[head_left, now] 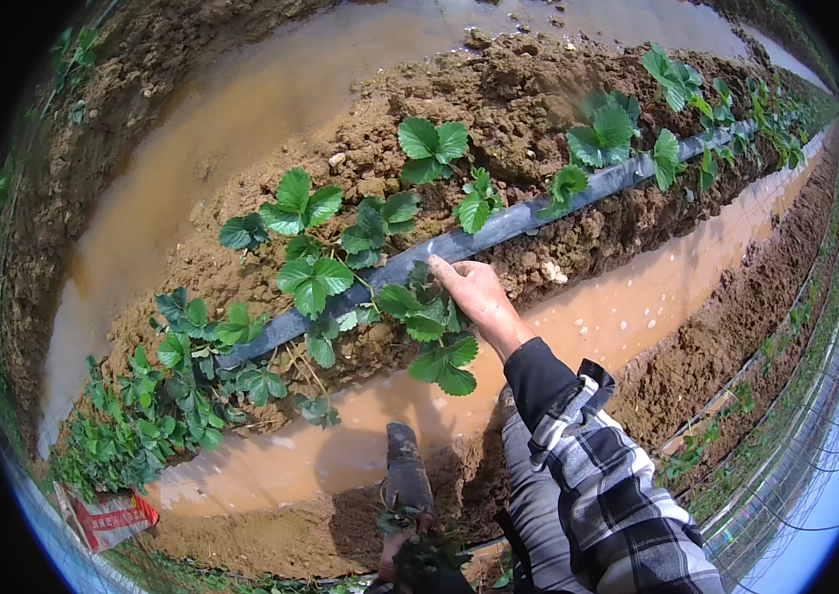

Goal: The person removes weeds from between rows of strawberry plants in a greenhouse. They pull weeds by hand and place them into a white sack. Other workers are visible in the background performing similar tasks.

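Note:
My right hand [479,299] reaches over the soil ridge, fingers drawn together at the edge of a dark flat irrigation hose [508,224]. Leaves of a strawberry plant [429,315] lie right beside these fingers; what is between the fingertips, if anything, is hidden. Low in the view, close to my legs, my left hand [394,556] is closed round a bunch of strawberry seedlings [431,552], partly in shadow. More strawberry plants [310,282] stand along the hose on both sides.
Muddy water fills the furrow [637,287] on the near side and another furrow [241,109] beyond the ridge. My boot [405,460] stands at the near water. Dense strawberry plants [142,426] and a red and white sack [107,517] are at lower left.

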### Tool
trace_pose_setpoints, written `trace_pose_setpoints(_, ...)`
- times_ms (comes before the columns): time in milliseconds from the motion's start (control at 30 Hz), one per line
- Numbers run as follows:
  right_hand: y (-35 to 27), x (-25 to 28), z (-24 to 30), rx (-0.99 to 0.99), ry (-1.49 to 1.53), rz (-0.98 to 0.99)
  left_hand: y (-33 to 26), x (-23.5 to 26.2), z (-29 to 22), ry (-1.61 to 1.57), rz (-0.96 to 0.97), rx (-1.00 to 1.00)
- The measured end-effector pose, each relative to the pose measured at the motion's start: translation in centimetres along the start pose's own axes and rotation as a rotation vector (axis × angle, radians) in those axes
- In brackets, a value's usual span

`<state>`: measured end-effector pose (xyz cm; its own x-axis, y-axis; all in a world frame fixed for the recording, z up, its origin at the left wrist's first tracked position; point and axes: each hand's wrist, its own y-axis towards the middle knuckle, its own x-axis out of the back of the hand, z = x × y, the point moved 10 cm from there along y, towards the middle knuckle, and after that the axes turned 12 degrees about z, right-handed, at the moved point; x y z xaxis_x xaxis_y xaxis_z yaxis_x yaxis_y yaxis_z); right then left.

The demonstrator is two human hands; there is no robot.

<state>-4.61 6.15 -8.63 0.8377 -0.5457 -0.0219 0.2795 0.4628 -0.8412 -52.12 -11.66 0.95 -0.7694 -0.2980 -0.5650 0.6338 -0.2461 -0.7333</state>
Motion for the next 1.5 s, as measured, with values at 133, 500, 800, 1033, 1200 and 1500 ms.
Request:
trace_pose_setpoints(133,-1.6,-1.5,3.1,0.109,-0.799,-0.054,0.0,0.5,-0.5,0.036,-0.006,0.011)
trace_pose_setpoints(500,-2.1,-1.7,2.2,-0.035,-0.556,-0.026,0.7,1.1,-1.0,0.051,0.108,-0.025)
trace_pose_setpoints(800,-2.4,-1.8,4.2,0.108,-0.765,-0.208,1.0,1.0,-0.6,0.091,0.078,0.069)
trace_pose_setpoints(1033,-3.2,-2.2,7.0,0.386,-0.923,-0.41,0.6,-4.0,-0.3,-0.032,0.102,0.111)
trace_pose_setpoints(1200,-2.9,-2.5,7.3,0.54,-0.984,-0.392,0.4,-0.9,-0.9,0.093,-0.029,0.08)
trace_pose_setpoints(1500,-2.6,-4.5,5.0,0.349,-1.012,-0.231,0.0,2.2,-0.7,0.162,-0.1,0.078)
